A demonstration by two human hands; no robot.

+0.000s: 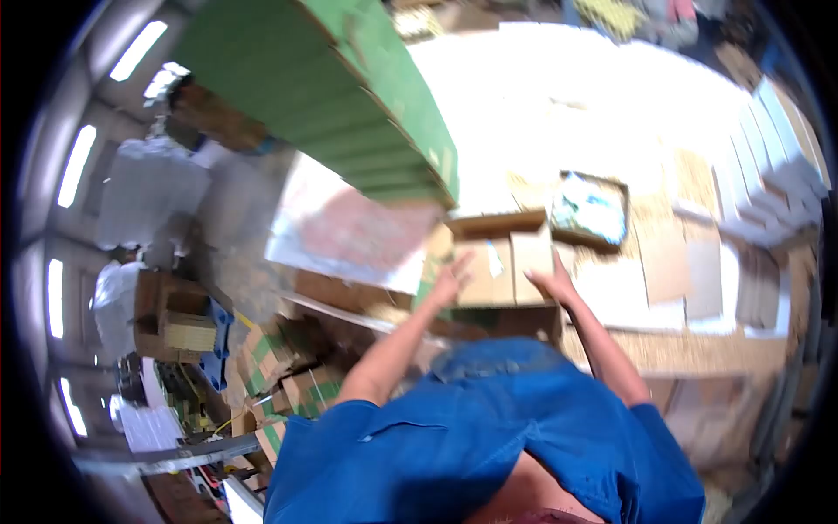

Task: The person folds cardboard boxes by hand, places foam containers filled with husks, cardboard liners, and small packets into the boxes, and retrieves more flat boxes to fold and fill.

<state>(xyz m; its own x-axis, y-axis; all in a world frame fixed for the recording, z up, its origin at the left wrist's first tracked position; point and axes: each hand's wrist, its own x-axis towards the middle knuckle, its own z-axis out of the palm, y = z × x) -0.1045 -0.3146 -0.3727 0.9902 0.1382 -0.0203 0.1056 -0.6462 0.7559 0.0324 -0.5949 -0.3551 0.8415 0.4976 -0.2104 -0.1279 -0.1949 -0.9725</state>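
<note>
A brown cardboard box (487,281) lies in front of my body at the table's near edge, its top flaps partly folded over. My left hand (452,279) is at the box's left side, fingers bent over its edge and somewhat blurred. At the right side, my right hand (553,283) grips the box, thumb on the top and fingers along the outer wall. A small white piece (495,259) shows between the flaps. Just beyond the box stands an open shallow carton (625,210) with blue and white contents (590,208).
Tall green corrugated cardboard (349,113) rises at the left. White boxes (768,166) are stacked at the far right, near flat cardboard sheets (668,266). Cartons with green markings (310,389) lie low on the left, by a blue crate (216,345). Bright glare washes out the tabletop (532,105).
</note>
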